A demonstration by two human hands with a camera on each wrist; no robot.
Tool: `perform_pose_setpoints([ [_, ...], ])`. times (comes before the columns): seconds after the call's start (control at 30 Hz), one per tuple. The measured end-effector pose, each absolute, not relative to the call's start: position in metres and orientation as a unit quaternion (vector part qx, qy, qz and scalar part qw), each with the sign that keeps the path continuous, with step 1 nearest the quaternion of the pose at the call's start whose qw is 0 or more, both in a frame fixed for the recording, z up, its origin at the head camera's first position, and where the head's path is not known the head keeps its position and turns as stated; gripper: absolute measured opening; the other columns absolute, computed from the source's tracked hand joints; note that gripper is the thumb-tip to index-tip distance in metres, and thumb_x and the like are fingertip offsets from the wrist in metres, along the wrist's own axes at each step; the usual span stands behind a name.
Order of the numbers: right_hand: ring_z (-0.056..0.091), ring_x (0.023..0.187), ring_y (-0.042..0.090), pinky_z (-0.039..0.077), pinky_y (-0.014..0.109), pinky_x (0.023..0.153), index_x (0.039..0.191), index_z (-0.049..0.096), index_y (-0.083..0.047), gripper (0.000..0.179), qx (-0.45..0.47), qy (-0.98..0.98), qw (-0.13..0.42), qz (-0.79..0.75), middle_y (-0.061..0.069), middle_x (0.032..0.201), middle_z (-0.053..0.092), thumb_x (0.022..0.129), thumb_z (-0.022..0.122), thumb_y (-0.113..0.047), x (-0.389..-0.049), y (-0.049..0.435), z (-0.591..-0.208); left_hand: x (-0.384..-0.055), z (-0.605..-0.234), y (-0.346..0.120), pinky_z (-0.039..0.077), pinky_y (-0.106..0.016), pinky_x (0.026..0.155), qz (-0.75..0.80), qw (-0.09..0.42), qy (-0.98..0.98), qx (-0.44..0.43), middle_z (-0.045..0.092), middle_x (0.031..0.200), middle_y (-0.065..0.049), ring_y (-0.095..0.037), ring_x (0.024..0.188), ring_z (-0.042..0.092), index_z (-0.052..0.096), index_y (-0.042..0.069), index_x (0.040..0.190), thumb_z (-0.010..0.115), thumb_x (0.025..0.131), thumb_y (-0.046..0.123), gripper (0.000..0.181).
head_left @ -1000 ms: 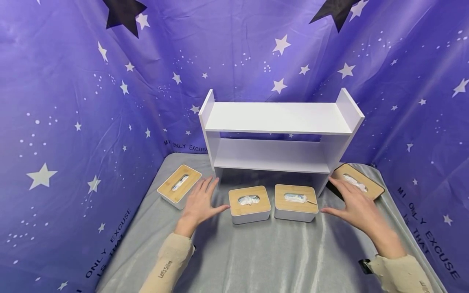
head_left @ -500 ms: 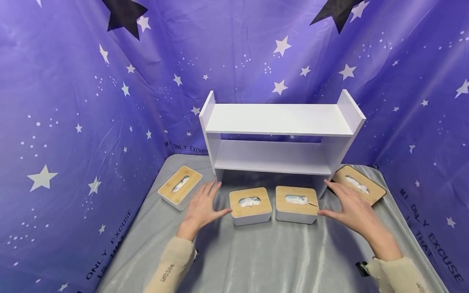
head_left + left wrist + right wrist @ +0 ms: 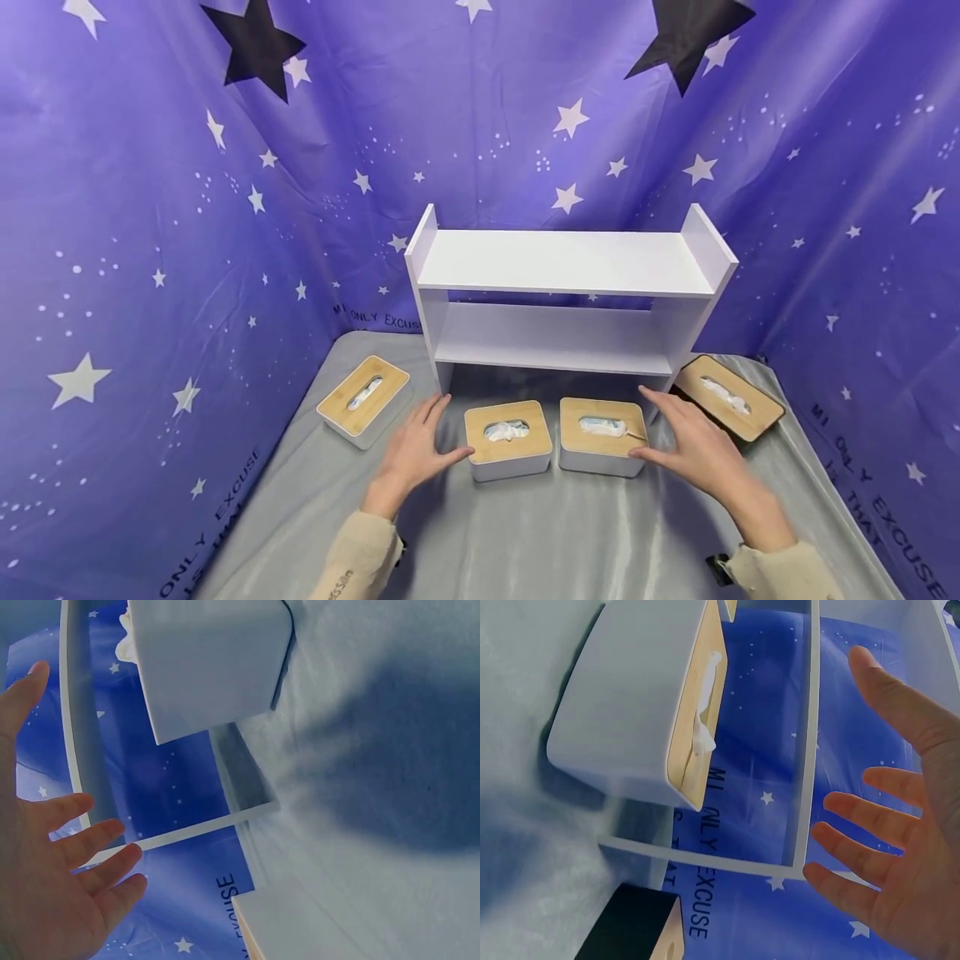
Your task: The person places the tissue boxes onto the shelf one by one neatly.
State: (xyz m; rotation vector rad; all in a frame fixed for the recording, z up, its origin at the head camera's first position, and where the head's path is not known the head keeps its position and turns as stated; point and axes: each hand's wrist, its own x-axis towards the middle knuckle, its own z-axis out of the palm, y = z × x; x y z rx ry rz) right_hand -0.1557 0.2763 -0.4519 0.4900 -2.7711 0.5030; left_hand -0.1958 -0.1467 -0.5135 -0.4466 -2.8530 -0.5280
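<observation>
Two tissue boxes with wooden lids stand side by side in the middle: a left middle box (image 3: 487,456) and a right middle box (image 3: 596,463), both with pale grey sides and tissue showing in the slot. My left hand (image 3: 411,452) is spread beside the left middle box, thumb tip close to its left edge. On the other side, my right hand (image 3: 701,447) has its thumb at the right middle box's right edge in the head view, overlapping the lid corner. Both hands have extended fingers and hold nothing; the wrist views show the palms and the box sides.
Behind the middle boxes stands a white two-tier shelf (image 3: 555,260). Another pale tissue box (image 3: 347,407) lies at the left, and a dark-sided one (image 3: 759,410) sits right of the shelf. A grey cloth (image 3: 540,542) covers the table; starry purple curtains (image 3: 187,250) surround it.
My right hand has moved left, bringing its thumb to the right middle box. The left hand stays near its box. The scene sits lower in the head view; the boxes have not moved.
</observation>
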Motion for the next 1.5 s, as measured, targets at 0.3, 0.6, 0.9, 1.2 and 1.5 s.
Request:
perform_pose_setpoints([
  [0.3, 0.053, 0.124, 0.047, 0.052, 0.065, 0.086, 0.149, 0.043, -0.012, 0.095, 0.165, -0.965, 0.117, 0.169, 0.022, 0.141, 0.055, 0.073, 0.082, -0.055, -0.156, 0.266, -0.451, -0.193, -0.521, -0.142, 0.047, -0.051, 0.11, -0.202, 0.094, -0.965, -0.138, 0.044, 0.156, -0.009, -0.034, 0.14, 0.046, 0.039, 0.017, 0.153, 0.07, 0.075, 0.07, 0.099],
  [0.6, 0.054, 0.124, 0.044, 0.051, 0.063, 0.091, 0.148, 0.046, -0.012, 0.091, 0.184, -0.954, 0.135, 0.193, 0.02, 0.138, 0.058, 0.073, 0.085, -0.045, -0.156, 0.258, -0.459, -0.188, -0.524, -0.138, 0.048, -0.051, 0.108, -0.213, 0.08, -0.965, -0.133, 0.043, 0.157, -0.009, -0.033, 0.14, 0.046, 0.04, 0.014, 0.153, 0.071, 0.075, 0.069, 0.1],
  [0.9, 0.057, 0.121, 0.044, 0.046, 0.06, 0.101, 0.145, 0.048, -0.005, 0.091, 0.207, -0.947, 0.143, 0.201, 0.02, 0.135, 0.06, 0.071, 0.087, -0.04, -0.16, 0.25, -0.466, -0.186, -0.529, -0.136, 0.046, -0.05, 0.111, -0.225, 0.078, -0.962, -0.132, 0.044, 0.156, -0.009, -0.035, 0.14, 0.046, 0.041, 0.012, 0.152, 0.071, 0.077, 0.068, 0.098],
  [1.2, 0.057, 0.122, 0.043, 0.05, 0.061, 0.097, 0.146, 0.047, -0.007, 0.09, 0.203, -0.949, 0.128, 0.206, 0.019, 0.136, 0.06, 0.073, 0.086, -0.041, -0.162, 0.242, -0.47, -0.186, -0.534, -0.132, 0.045, -0.05, 0.111, -0.232, 0.071, -0.961, -0.131, 0.044, 0.156, -0.008, -0.034, 0.141, 0.046, 0.041, 0.012, 0.152, 0.07, 0.076, 0.07, 0.099],
  [1.5, 0.057, 0.123, 0.041, 0.05, 0.062, 0.095, 0.146, 0.047, -0.009, 0.09, 0.202, -0.948, 0.117, 0.216, 0.017, 0.137, 0.059, 0.073, 0.086, -0.044, -0.163, 0.234, -0.475, -0.186, -0.54, -0.13, 0.045, -0.051, 0.112, -0.239, 0.076, -0.959, -0.132, 0.045, 0.155, -0.009, -0.034, 0.141, 0.046, 0.042, 0.013, 0.151, 0.07, 0.077, 0.069, 0.098],
])
